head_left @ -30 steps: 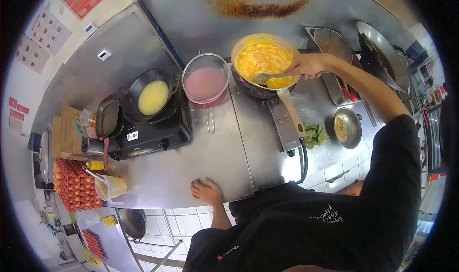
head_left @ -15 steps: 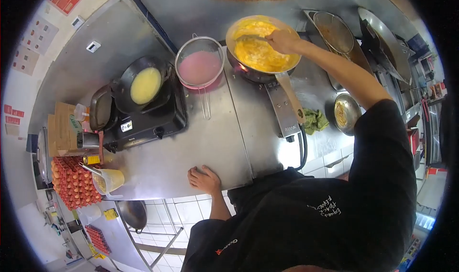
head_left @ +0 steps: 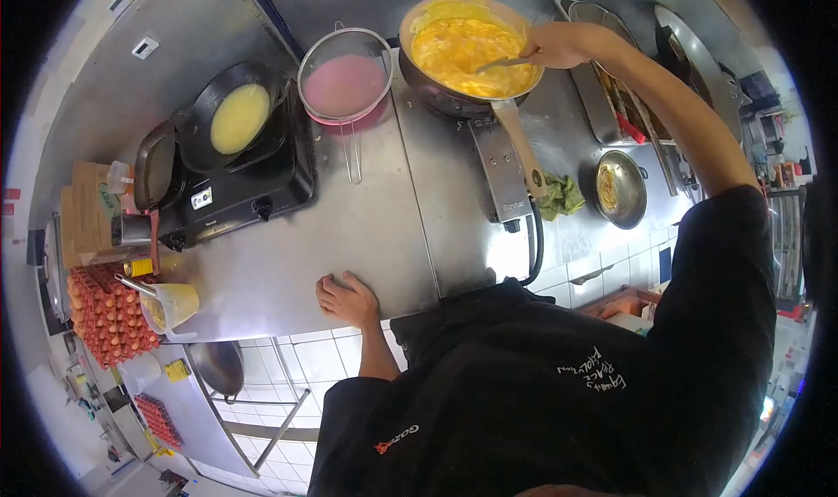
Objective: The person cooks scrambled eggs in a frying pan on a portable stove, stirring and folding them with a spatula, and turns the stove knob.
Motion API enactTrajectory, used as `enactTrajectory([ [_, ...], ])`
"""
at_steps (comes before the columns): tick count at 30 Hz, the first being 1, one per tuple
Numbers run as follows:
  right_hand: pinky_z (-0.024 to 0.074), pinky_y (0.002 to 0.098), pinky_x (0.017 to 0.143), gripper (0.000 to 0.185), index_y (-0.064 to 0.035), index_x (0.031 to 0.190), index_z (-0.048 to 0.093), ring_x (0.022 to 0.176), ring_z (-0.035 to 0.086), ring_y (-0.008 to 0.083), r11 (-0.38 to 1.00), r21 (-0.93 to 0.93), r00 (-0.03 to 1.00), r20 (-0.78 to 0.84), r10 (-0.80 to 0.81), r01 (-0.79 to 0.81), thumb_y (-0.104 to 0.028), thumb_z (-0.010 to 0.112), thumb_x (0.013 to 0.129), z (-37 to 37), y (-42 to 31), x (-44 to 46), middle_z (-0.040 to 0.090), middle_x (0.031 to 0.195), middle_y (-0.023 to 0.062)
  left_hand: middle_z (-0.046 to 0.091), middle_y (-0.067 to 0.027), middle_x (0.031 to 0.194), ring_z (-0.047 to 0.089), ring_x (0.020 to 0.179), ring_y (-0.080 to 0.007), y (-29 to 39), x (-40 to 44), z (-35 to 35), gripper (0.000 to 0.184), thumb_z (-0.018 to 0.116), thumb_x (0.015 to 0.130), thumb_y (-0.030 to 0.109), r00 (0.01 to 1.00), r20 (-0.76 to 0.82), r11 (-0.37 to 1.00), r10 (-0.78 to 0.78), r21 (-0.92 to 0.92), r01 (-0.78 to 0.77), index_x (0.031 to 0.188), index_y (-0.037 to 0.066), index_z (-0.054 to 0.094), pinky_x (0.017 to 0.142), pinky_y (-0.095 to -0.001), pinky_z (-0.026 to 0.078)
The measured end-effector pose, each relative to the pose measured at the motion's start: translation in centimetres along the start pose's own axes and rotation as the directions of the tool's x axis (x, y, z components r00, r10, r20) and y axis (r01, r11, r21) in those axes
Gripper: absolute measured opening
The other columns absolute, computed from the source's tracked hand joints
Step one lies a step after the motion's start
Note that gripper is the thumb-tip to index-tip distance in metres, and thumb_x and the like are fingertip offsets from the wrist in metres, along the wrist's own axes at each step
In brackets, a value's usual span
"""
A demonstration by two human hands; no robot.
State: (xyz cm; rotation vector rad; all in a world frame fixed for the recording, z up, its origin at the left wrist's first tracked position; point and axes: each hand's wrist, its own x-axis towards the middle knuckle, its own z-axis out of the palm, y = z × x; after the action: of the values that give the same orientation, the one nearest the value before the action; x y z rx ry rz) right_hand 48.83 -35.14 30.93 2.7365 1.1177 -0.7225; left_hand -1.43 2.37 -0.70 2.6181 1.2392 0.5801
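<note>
My right hand [head_left: 559, 45] is closed around the handle of a grey spatula [head_left: 504, 63]. The blade dips into yellow, partly set scrambled egg [head_left: 458, 39] in a deep pan [head_left: 441, 97]. The pan sits on a Rinnai burner [head_left: 502, 174], its long beige handle [head_left: 518, 148] pointing toward me. My left hand [head_left: 349, 300] rests on the steel counter [head_left: 375, 226] near its front edge, fingers loosely spread with nothing in them. A crumpled green cloth [head_left: 561, 198] lies beside the pan handle, and a small metal bowl [head_left: 621, 190] with food residue stands to its right.
Left of the pan, a strainer [head_left: 346, 74] rests over a pink container. A black wok [head_left: 208, 143] with pale yellow liquid sits on a black stove [head_left: 253, 191]. Stacked egg trays [head_left: 112, 318] and a jug [head_left: 182, 303] occupy the left end. A metal tray [head_left: 594, 104] stands right.
The spatula has swept from the left side of the pan toward its right, with my right hand drawn back. My left hand stays on the counter while the whole view has shifted slightly.
</note>
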Motion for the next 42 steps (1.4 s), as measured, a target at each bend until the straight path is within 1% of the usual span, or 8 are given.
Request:
enactTrajectory([
  [3,0.0497,0.0418,0.046,0.036,-0.0054,0.124,0.080,0.049,0.059,0.0194,1.000,-0.001,0.991,0.133,0.016,-0.016,-0.026,0.060,0.103,-2.7,-0.8,-2.4,0.063,0.066,0.0073,0.059,-0.0161,0.144,0.052,0.137,-0.0374,0.3,0.1,-0.4,0.047,0.062,0.104,0.041,1.000,0.020,1.000,-0.010,-0.011,0.010,0.133,0.004,0.060,0.116,-0.0539,0.036],
  [8,0.0535,0.0457,0.077,0.036,-0.0063,0.134,0.075,0.079,0.067,0.0295,0.977,-0.039,0.966,0.150,0.213,-0.209,-0.025,0.061,0.107,-6.2,-4.6,-6.7,0.073,0.087,0.0158,0.058,-0.0157,0.145,0.051,0.138,-0.0374,0.2,0.1,-0.3,0.046,0.062,0.104,0.039,1.000,0.012,1.000,-0.002,0.000,0.002,0.133,0.004,0.060,0.116,-0.0536,0.036],
  [12,0.0552,0.0459,0.079,0.036,-0.0067,0.134,0.076,0.080,0.071,0.0317,0.961,-0.039,0.939,0.204,0.278,-0.276,-0.025,0.061,0.106,-5.8,-6.0,-7.8,0.075,0.089,0.0175,0.058,-0.0160,0.145,0.051,0.138,-0.0375,0.2,0.1,-0.3,0.046,0.062,0.104,0.039,1.000,0.019,1.000,0.001,-0.015,-0.001,0.134,0.004,0.060,0.116,-0.0538,0.036],
  [20,0.0611,0.0552,0.092,0.030,-0.0025,0.118,0.077,0.105,0.077,0.0467,0.969,-0.091,0.973,-0.047,0.227,-0.230,-0.020,0.060,0.100,-0.1,-3.5,-4.6,0.078,0.108,0.0297,0.058,-0.0161,0.145,0.051,0.139,-0.0372,0.2,0.1,-0.2,0.046,0.063,0.104,0.039,1.000,0.022,1.000,-0.007,0.007,0.007,0.133,0.004,0.060,0.117,-0.0545,0.035],
  [26,0.0630,0.0535,0.087,0.031,0.0045,0.114,0.078,0.100,0.078,0.0468,0.958,-0.179,0.972,-0.102,0.210,-0.225,-0.016,0.060,0.099,0.1,-1.6,0.0,0.079,0.108,0.0287,0.058,-0.0165,0.144,0.051,0.140,-0.0375,0.2,0.1,-0.3,0.046,0.062,0.104,0.040,0.999,0.039,1.000,-0.024,-0.005,0.024,0.133,0.004,0.060,0.118,-0.0551,0.035],
  [33,0.0589,0.0550,0.095,0.036,-0.0012,0.120,0.078,0.107,0.075,0.0470,0.926,-0.041,0.919,-0.141,0.367,-0.376,-0.022,0.053,0.106,0.3,-1.1,5.7,0.078,0.113,0.0276,0.057,-0.0175,0.145,0.050,0.140,-0.0384,0.2,0.0,-0.3,0.047,0.061,0.105,0.040,1.000,0.018,1.000,0.001,-0.006,-0.001,0.133,0.003,0.060,0.118,-0.0549,0.035],
  [38,0.0630,0.0528,0.087,0.035,0.0011,0.122,0.079,0.102,0.079,0.0437,0.955,-0.170,0.966,-0.136,0.221,-0.243,-0.015,0.059,0.098,1.9,-2.5,8.0,0.080,0.117,0.0264,0.057,-0.0177,0.145,0.049,0.141,-0.0384,0.0,0.0,0.0,0.047,0.062,0.104,0.039,0.999,0.031,1.000,-0.014,-0.004,0.015,0.135,0.003,0.059,0.118,-0.0558,0.034],
  [42,0.0644,0.0521,0.081,0.038,-0.0055,0.126,0.080,0.097,0.080,0.0421,0.994,-0.056,0.991,-0.100,0.091,-0.097,-0.015,0.054,0.099,0.8,-3.6,4.0,0.080,0.119,0.0258,0.057,-0.0177,0.145,0.049,0.141,-0.0384,-0.2,-0.1,0.1,0.047,0.063,0.104,0.038,1.000,0.016,1.000,-0.004,0.000,0.004,0.134,0.003,0.059,0.118,-0.0560,0.034],
])
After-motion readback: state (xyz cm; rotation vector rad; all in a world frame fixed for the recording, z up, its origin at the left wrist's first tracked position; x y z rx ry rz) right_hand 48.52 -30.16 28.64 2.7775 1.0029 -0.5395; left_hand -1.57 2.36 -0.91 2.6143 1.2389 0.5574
